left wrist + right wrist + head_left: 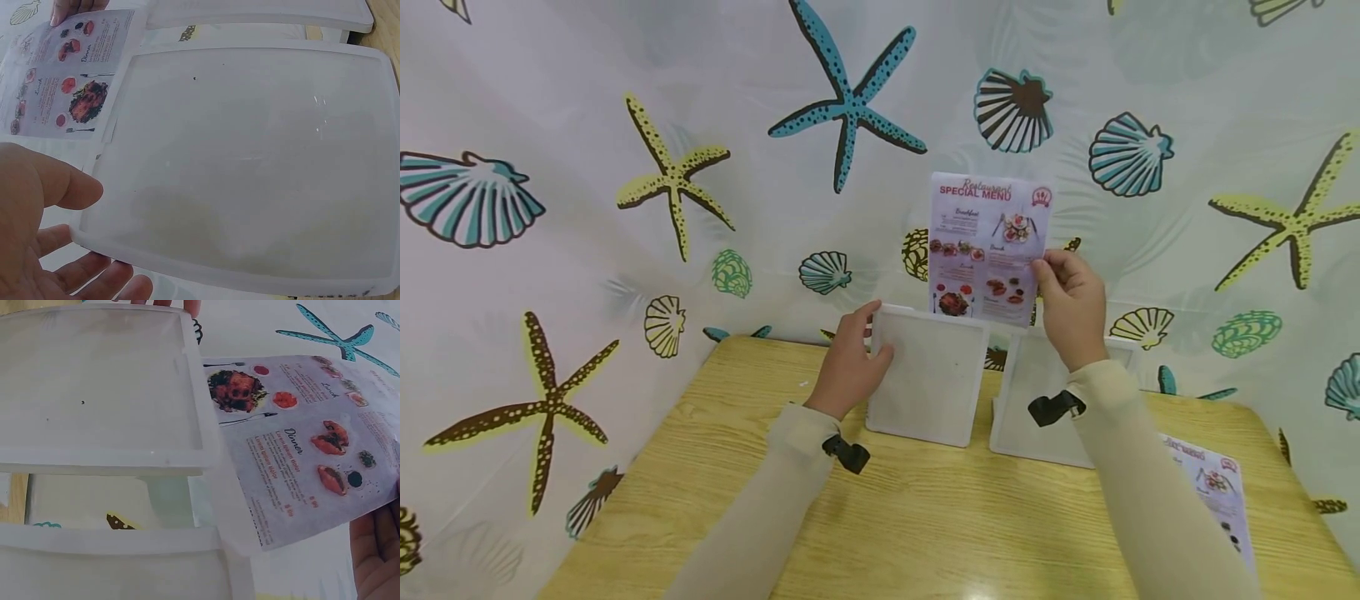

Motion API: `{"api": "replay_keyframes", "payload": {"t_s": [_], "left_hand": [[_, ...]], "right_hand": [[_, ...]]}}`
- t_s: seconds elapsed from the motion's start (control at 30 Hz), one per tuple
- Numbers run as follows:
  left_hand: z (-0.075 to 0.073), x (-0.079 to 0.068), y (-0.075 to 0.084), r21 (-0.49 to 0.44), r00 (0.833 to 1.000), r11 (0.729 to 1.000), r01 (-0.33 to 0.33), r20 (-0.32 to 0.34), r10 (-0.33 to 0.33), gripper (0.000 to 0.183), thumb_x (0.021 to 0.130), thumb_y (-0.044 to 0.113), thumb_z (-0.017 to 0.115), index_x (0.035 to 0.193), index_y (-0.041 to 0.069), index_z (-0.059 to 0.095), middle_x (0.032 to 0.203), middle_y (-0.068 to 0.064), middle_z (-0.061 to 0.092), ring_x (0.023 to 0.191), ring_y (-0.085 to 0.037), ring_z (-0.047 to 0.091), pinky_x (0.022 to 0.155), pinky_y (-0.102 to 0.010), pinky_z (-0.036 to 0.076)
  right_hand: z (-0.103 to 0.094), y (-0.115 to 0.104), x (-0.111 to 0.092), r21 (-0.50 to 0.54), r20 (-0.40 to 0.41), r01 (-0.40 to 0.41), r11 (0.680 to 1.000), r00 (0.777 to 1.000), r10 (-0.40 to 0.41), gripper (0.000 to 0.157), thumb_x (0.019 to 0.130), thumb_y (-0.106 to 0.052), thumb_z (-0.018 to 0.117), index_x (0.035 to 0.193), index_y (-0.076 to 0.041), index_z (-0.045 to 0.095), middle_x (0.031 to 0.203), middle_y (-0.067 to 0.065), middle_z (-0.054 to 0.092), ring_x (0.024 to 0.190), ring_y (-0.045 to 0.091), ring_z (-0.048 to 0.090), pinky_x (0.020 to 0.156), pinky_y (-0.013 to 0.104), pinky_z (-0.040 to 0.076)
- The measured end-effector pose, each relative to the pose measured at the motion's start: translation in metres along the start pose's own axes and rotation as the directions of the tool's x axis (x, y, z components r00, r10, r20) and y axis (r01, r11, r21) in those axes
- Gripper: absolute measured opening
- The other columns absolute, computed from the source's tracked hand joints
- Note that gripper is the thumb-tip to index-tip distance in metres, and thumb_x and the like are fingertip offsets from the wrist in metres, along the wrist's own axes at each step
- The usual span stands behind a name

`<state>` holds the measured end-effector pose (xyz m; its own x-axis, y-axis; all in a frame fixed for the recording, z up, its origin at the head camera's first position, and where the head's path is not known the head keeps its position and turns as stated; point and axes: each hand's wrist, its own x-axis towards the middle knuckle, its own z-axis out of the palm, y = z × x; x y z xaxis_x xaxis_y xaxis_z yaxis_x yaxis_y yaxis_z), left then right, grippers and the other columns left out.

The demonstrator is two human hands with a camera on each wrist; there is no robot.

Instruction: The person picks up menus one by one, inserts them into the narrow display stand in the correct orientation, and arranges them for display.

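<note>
A clear plastic menu stand (pixel 928 379) stands upright on the wooden table (pixel 925 517). My left hand (pixel 868 333) grips its left edge, thumb on the front face and fingers behind; the left wrist view shows the thumb (pixel 44 184) against the stand (pixel 250 162). My right hand (pixel 1047 271) pinches the right edge of a printed "Special Menu" sheet (pixel 987 246), held upright with its lower edge at the stand's top. In the right wrist view the sheet (pixel 312 444) sticks out from behind the stand (pixel 94 387), with the right hand (pixel 378 550) at the corner.
A second clear stand (pixel 1037 408) stands just to the right of the first, partly behind my right sleeve. Another menu sheet (pixel 1213 492) lies flat near the table's right edge. A curtain with starfish and shells (pixel 662 175) hangs close behind the table.
</note>
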<state>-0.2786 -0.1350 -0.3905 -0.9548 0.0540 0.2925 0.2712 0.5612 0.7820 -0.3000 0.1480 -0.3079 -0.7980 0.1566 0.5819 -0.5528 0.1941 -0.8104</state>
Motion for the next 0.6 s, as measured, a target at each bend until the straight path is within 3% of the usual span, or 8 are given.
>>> {"api": "replay_keyframes", "payload": {"t_s": [0.17, 0.33, 0.6], "left_hand": [[0.0001, 0.0001, -0.0003, -0.004, 1.0, 1.0, 0.006, -0.001, -0.006, 0.065, 0.101, 0.017, 0.064, 0.159, 0.012, 0.036, 0.147, -0.014, 0.045, 0.13, -0.032, 0.051, 0.104, -0.051, 0.049], [0.0001, 0.0001, -0.0008, -0.005, 1.0, 1.0, 0.003, -0.001, -0.003, 0.065, 0.101, 0.017, 0.064, 0.16, 0.012, 0.036, 0.147, -0.015, 0.045, 0.13, -0.032, 0.051, 0.104, -0.051, 0.049], [-0.0006, 0.0005, 0.0001, -0.008, 1.0, 1.0, 0.001, 0.005, -0.001, 0.065, 0.101, 0.018, 0.062, 0.16, 0.011, 0.035, 0.148, -0.014, 0.044, 0.129, -0.031, 0.051, 0.102, -0.05, 0.05]], "right_hand": [[0.0035, 0.0036, -0.0019, 0.012, -0.013, -0.013, 1.0, 1.0, 0.013, 0.024, 0.104, -0.008, 0.061, 0.113, 0.014, 0.063, 0.096, -0.009, 0.067, 0.087, 0.003, 0.064, 0.081, 0.016, 0.053], [0.0055, 0.0047, -0.0016, -0.015, -0.029, 0.024, 1.0, 0.999, -0.024, 0.022, 0.105, -0.008, 0.061, 0.112, 0.013, 0.064, 0.096, -0.006, 0.067, 0.085, 0.004, 0.063, 0.079, 0.016, 0.052], [0.008, 0.0048, -0.0018, -0.075, -0.006, 0.06, 0.995, 0.998, -0.061, 0.021, 0.105, -0.01, 0.061, 0.11, 0.01, 0.066, 0.102, 0.016, 0.068, 0.084, 0.008, 0.059, 0.073, 0.016, 0.046]]}}
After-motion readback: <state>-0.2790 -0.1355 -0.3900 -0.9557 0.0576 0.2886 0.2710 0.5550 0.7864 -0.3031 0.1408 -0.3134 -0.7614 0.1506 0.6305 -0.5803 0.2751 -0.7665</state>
